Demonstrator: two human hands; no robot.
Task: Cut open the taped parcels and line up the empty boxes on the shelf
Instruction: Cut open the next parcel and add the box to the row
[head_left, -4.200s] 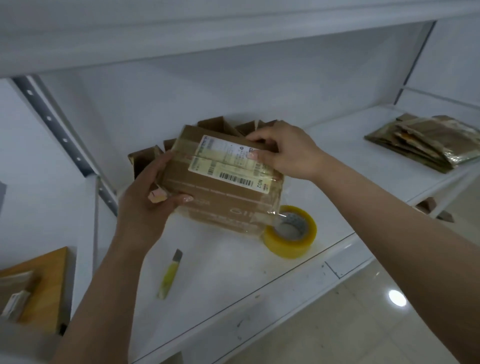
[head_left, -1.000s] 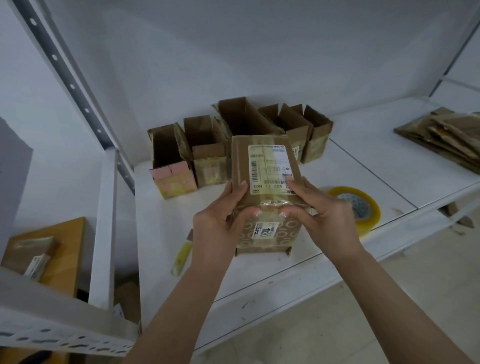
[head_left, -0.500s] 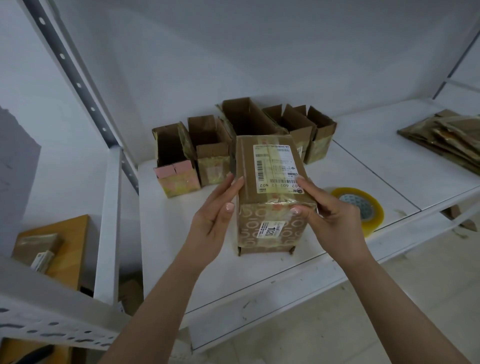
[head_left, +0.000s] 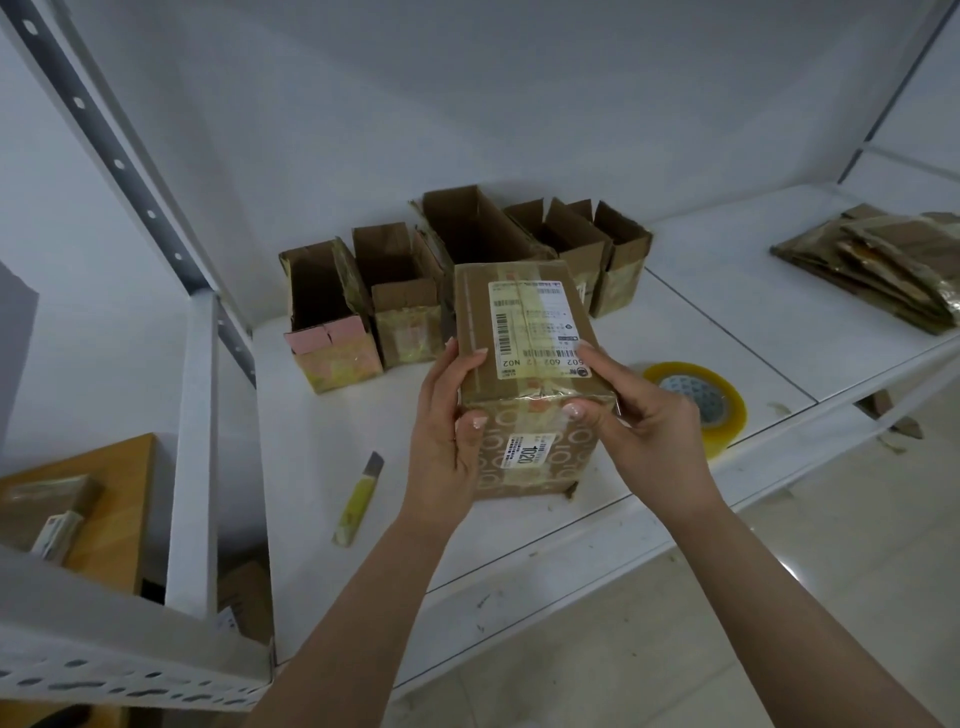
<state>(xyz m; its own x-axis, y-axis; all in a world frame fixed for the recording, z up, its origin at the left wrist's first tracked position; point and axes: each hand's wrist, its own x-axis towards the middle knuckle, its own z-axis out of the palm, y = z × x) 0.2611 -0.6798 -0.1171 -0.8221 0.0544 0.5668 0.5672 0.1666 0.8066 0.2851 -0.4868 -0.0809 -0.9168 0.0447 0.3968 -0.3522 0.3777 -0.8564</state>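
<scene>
White shelf (head_left: 701, 306), our left hand (head_left: 447, 441) and right hand (head_left: 644, 421) clasping taped parcel (head_left: 524, 364) standing at front edge, open boxes (head_left: 467, 265) behind, yellow knife (head_left: 358, 499) left, tape roll (head_left: 696, 405) right, flattened cardboard (head_left: 878, 265) far right.

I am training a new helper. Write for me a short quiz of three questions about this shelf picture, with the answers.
1. True or false: the taped parcel is already cut open.
2. Which hand is nearer the yellow knife: the left hand or the right hand?
3. What lies on the shelf just right of the parcel? A) tape roll B) scissors C) pen

Key: 1 false; 2 left hand; 3 A. Both hands grip the parcel; opened boxes stand behind it.
</scene>
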